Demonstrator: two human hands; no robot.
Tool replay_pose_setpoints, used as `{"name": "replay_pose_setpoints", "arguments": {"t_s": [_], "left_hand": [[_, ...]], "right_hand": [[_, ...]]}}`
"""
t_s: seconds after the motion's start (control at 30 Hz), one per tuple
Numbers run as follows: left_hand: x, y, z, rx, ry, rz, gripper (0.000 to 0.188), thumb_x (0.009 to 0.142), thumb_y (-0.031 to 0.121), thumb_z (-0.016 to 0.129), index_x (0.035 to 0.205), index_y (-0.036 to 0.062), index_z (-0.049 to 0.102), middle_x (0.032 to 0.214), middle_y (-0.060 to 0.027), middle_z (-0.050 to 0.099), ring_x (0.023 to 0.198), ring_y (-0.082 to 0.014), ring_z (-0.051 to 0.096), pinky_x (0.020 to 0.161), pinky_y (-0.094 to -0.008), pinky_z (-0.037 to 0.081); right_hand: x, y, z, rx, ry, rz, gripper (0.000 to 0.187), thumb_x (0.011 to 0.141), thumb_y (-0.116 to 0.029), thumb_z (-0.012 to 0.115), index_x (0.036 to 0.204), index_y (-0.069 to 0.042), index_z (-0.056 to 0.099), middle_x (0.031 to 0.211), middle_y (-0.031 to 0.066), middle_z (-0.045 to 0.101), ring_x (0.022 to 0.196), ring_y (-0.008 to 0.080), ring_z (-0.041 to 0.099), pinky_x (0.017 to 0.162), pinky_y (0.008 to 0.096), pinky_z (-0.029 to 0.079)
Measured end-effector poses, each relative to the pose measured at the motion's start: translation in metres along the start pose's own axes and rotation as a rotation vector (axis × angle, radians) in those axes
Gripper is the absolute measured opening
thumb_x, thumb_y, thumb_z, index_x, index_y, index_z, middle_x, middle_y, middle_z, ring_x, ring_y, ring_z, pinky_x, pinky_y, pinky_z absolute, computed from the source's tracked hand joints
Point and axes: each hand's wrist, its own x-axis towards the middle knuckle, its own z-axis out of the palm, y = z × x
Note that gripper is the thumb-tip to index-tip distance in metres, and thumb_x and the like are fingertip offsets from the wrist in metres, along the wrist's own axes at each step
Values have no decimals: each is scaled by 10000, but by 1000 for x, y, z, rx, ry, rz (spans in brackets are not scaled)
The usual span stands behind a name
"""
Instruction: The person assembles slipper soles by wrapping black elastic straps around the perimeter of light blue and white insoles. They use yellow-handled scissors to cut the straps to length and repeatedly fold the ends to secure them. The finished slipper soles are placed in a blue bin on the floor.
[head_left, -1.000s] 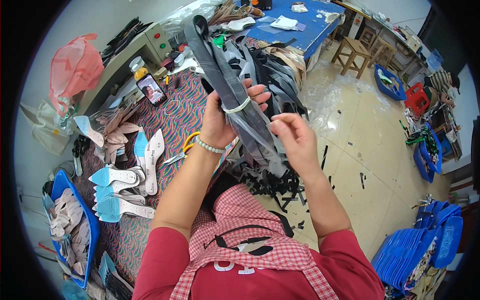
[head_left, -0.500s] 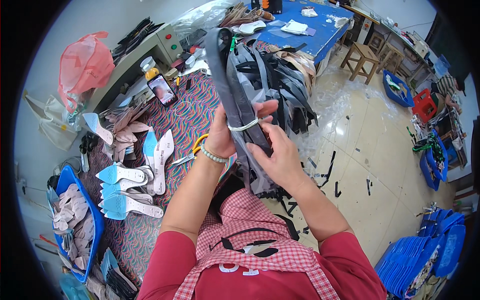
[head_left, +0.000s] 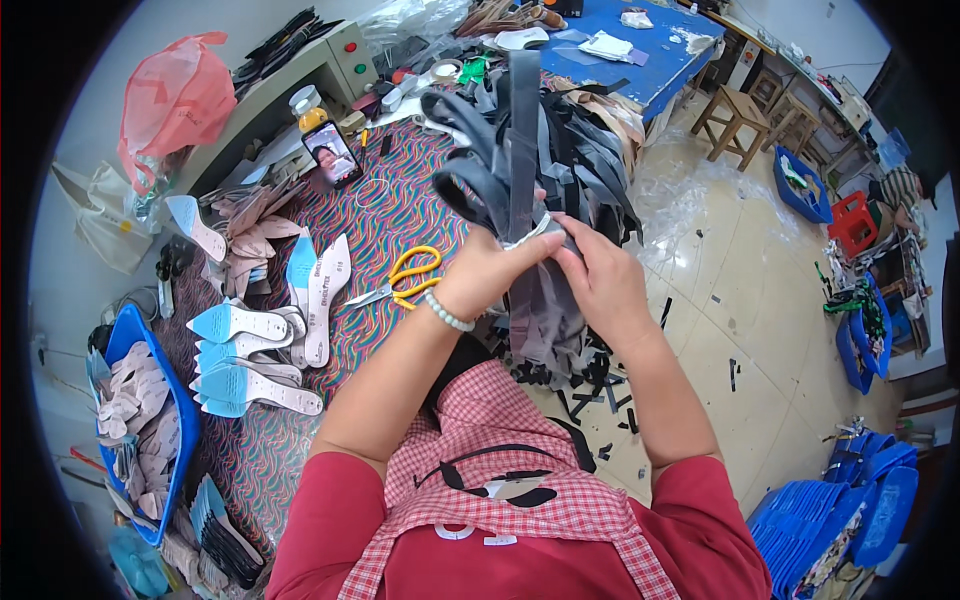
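A bundle of long dark strips [head_left: 523,130] is upright before me, with loops bulging out to its left. A white tie [head_left: 541,229] crosses its middle. My left hand [head_left: 490,268] is closed round the bundle, thumb laid over the front by the tie. At the right side, my right hand [head_left: 606,282] has its fingers closed at the tie, pinching there. Yellow-handled scissors [head_left: 412,268] lie on the patterned table cover [head_left: 385,215] left of the hands. Behind the bundle a heap of dark strips [head_left: 595,150] spreads over the table's edge.
White and blue shoe insoles [head_left: 245,322] are stacked at left, near a blue basket [head_left: 190,420] of cut pieces. A phone [head_left: 330,155] leans by a bottle [head_left: 308,106]. Black scraps [head_left: 595,385] litter the floor. Wooden stools [head_left: 733,120] and blue bins [head_left: 803,185] stand right.
The bundle has turned more upright and its loops now show at the left. My right hand moved from the front to its right side. The scissors are more fully visible.
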Motion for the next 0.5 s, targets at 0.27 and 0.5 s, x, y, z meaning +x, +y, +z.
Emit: {"name": "replay_pose_setpoints", "arguments": {"t_s": [0.27,0.5], "left_hand": [[24,-9,-66,-360,310,-244,382,896,374,627,900,-7,639,799,-108,685,670,-211,674,635,-334,553],[50,-24,-62,-288,245,-320,261,887,241,657,998,7,621,870,-84,686,721,-195,684,665,-341,564]], "right_hand": [[-17,19,-93,-133,-236,44,265,905,-273,580,1008,-43,662,904,151,665,811,345,635,714,393,506],[-61,12,-196,2,-557,520,285,952,-249,496,978,-32,679,622,36,526,562,147,468,548,271,387]]}}
